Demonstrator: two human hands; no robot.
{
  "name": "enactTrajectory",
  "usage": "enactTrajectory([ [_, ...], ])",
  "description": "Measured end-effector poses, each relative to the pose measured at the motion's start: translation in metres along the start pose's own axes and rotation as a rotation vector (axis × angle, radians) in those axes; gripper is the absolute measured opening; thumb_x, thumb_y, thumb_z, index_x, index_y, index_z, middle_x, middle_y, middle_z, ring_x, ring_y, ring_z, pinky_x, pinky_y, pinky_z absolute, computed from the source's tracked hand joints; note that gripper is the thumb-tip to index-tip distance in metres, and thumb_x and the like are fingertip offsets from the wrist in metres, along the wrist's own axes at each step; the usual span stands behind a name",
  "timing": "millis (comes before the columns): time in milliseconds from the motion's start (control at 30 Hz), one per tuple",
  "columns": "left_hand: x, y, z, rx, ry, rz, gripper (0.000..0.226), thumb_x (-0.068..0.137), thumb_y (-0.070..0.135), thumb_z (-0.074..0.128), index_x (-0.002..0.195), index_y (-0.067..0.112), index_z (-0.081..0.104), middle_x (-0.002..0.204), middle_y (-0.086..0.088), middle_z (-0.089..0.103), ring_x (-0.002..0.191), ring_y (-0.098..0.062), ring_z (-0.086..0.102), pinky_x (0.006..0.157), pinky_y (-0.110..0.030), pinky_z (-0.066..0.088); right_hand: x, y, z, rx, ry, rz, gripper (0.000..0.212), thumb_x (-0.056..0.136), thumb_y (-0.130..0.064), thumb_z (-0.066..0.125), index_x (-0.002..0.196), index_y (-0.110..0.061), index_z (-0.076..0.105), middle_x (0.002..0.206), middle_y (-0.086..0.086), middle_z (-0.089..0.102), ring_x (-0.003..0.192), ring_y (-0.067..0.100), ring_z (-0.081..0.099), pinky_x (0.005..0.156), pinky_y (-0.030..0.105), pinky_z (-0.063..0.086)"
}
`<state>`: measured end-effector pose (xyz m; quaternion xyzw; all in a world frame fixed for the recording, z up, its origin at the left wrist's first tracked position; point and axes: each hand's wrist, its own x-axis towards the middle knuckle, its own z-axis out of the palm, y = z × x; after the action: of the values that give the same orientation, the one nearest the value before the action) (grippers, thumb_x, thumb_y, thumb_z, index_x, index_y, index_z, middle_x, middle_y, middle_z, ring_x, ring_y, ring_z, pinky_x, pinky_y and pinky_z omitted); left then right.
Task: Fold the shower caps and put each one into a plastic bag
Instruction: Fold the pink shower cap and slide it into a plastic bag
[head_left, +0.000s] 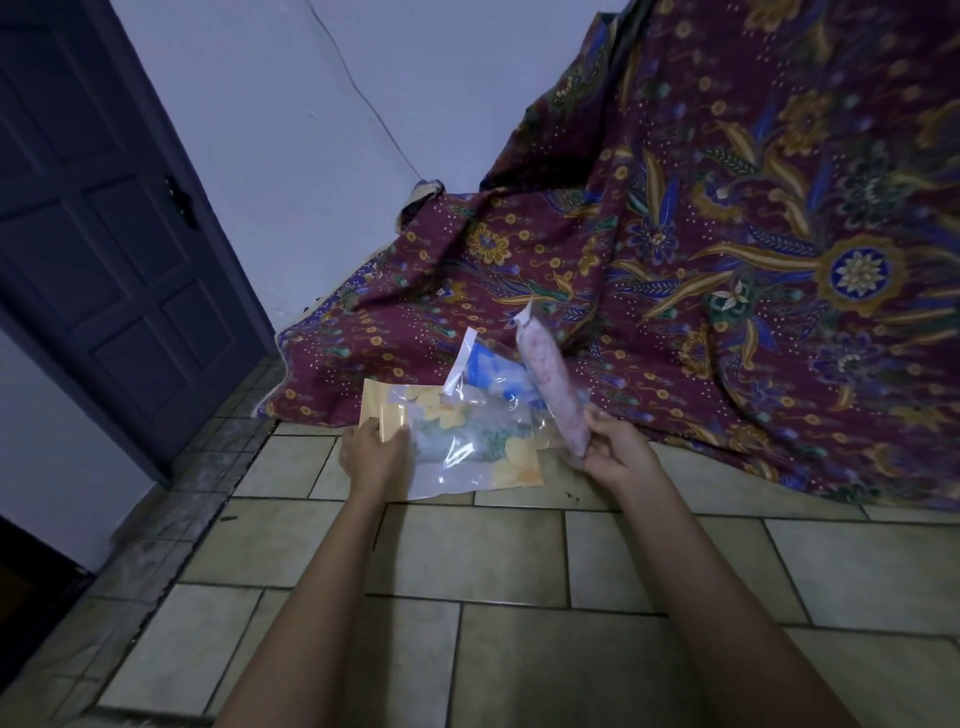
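My left hand (371, 451) pinches the left edge of a clear plastic bag (457, 441) printed with yellow flowers; a folded green-patterned shower cap shows inside it. The bag lies on the tiled floor. My right hand (610, 449) grips the lower end of a pink shower cap (548, 384) rolled into a long tube, which stands tilted up and to the left. Behind both lies a blue-and-white packet (493, 366) with a white flap sticking up.
A maroon batik cloth (727, 234) drapes from the upper right down onto the floor behind the bags. Beige floor tiles (467, 551) fill the foreground. A dark door (104, 234) stands at the left beside a pale wall (311, 130).
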<state>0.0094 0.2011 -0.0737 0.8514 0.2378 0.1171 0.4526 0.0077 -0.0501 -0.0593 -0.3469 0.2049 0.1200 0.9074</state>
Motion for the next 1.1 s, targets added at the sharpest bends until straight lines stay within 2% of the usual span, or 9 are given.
enactTrajectory([
  [67,0.004,-0.005,0.0,-0.054,-0.047,-0.013,0.038,0.07,0.037,0.059,0.091,0.006,0.066,0.095,-0.016,0.067,0.093,-0.035,0.063,0.088,-0.045,0.05,0.0,0.008,0.003,0.003,-0.014,0.003,0.023,0.094,0.005,0.035,0.084,-0.007,0.052,0.064,0.01,0.069,0.08,0.024,0.062,0.087,0.051,0.046],
  [133,0.004,-0.004,-0.001,0.005,-0.055,-0.017,0.028,0.076,0.026,0.063,0.096,0.008,0.068,0.094,-0.013,0.069,0.092,-0.033,0.063,0.092,-0.044,0.047,0.0,0.012,0.004,0.024,-0.017,-0.011,0.023,0.094,0.005,0.035,0.083,-0.007,0.051,0.059,0.009,0.069,0.067,0.023,0.066,0.067,0.043,0.057],
  [200,-0.001,0.001,-0.004,0.0,-0.044,0.026,0.017,0.08,0.016,0.063,0.091,0.004,0.068,0.088,-0.015,0.069,0.086,-0.032,0.063,0.079,-0.035,0.048,0.002,0.012,0.003,0.064,0.002,-0.026,0.023,0.095,0.003,0.034,0.083,-0.008,0.051,0.067,0.013,0.068,0.065,0.024,0.065,0.043,0.038,0.053],
  [333,-0.014,0.004,0.0,-0.09,0.031,0.105,0.009,0.087,0.007,0.057,0.08,0.003,0.054,0.083,-0.017,0.059,0.075,-0.028,0.053,0.056,-0.028,0.031,0.008,0.004,-0.005,0.148,-0.002,-0.062,0.026,0.096,0.0,0.032,0.089,-0.012,0.054,0.069,0.011,0.07,0.057,0.023,0.069,0.044,0.039,0.053],
  [467,-0.028,0.008,0.016,-0.161,0.083,0.133,0.016,0.092,0.01,0.052,0.1,-0.004,0.053,0.097,-0.021,0.061,0.082,-0.026,0.052,0.063,-0.028,0.029,0.011,-0.003,-0.012,0.174,-0.07,-0.111,0.026,0.095,0.002,0.033,0.094,-0.008,0.057,0.087,0.012,0.069,0.083,0.023,0.066,0.077,0.038,0.054],
  [733,-0.041,0.007,0.032,-0.139,0.001,0.163,0.028,0.094,0.015,0.048,0.118,-0.001,0.049,0.11,-0.02,0.061,0.096,-0.032,0.057,0.069,-0.026,0.033,0.017,-0.03,-0.009,0.07,-0.072,-0.233,0.02,0.092,0.005,0.039,0.091,-0.006,0.055,0.07,0.004,0.07,0.063,0.012,0.068,0.053,0.021,0.055],
  [867,-0.045,0.014,0.036,-0.155,0.003,0.148,0.027,0.095,0.014,0.048,0.115,-0.004,0.047,0.111,-0.023,0.06,0.1,-0.036,0.056,0.071,-0.027,0.034,0.002,-0.036,-0.01,0.006,-0.094,-0.301,0.021,0.091,0.007,0.04,0.089,-0.006,0.056,0.087,0.009,0.059,0.068,0.012,0.064,0.053,0.02,0.054],
  [1000,-0.043,0.016,0.041,-0.207,0.0,0.112,0.026,0.093,0.021,0.051,0.111,0.003,0.051,0.103,-0.016,0.062,0.091,-0.031,0.058,0.069,-0.029,0.038,-0.014,-0.025,-0.01,-0.364,0.041,-0.314,0.019,0.088,0.008,0.047,0.091,-0.005,0.061,0.087,0.007,0.062,0.077,0.016,0.059,0.063,0.023,0.054],
  [1100,-0.038,0.01,0.043,-0.323,-0.051,0.076,0.027,0.089,0.032,0.055,0.108,0.013,0.054,0.102,-0.01,0.066,0.086,-0.026,0.061,0.074,-0.035,0.048,-0.014,-0.015,-0.009,-0.408,0.094,-0.336,0.02,0.086,0.009,0.051,0.085,-0.008,0.062,0.081,0.006,0.061,0.072,0.014,0.058,0.058,0.018,0.052],
])
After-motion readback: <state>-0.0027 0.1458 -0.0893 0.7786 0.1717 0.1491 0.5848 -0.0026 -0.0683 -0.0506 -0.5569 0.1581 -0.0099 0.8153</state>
